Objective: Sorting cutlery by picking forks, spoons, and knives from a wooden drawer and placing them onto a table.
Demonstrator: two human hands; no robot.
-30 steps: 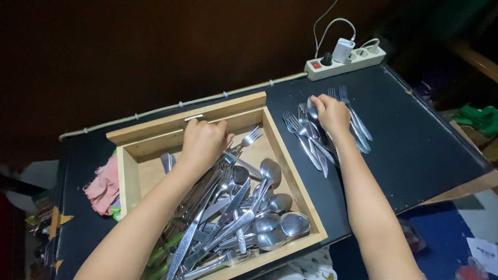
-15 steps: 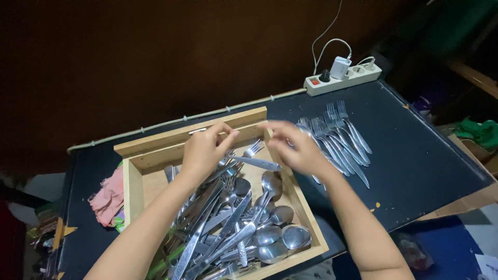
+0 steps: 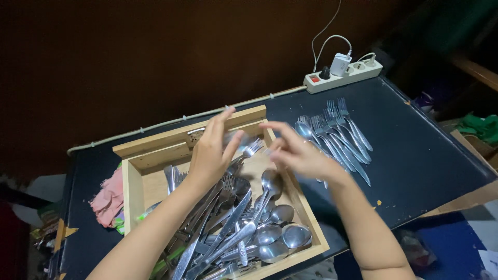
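A: Nearest us, the wooden tray (image 3: 306, 210) on the dark worktop (image 3: 415, 150) is heaped with steel cutlery: spoons (image 3: 270, 233) bowl-up at the close end, knives and forks criss-crossed over them.

B: And the hands?

A: Both are up over the far half of the tray. The left hand (image 3: 212, 153) has its fingers spread loose, palm toward the far wall. There's a blurred silver piece at its fingertips, likely a fork (image 3: 249, 149), tines pointing right. I can't tell whether the grip is truly clamped on it.

B: The right?

A: The right hand (image 3: 295, 153) is beside it, fingers apart and half curled, its tips just next to that fork's blurred end; whether they touch isn't clear.

B: Further out?

A: Right of the tray, a row of forks (image 3: 340, 135) lies on the worktop, tines away, with a spoon (image 3: 303, 129) at its left. A pink cloth (image 3: 106, 199) sits left of the tray, and a white power strip (image 3: 342, 75) is at the far edge.
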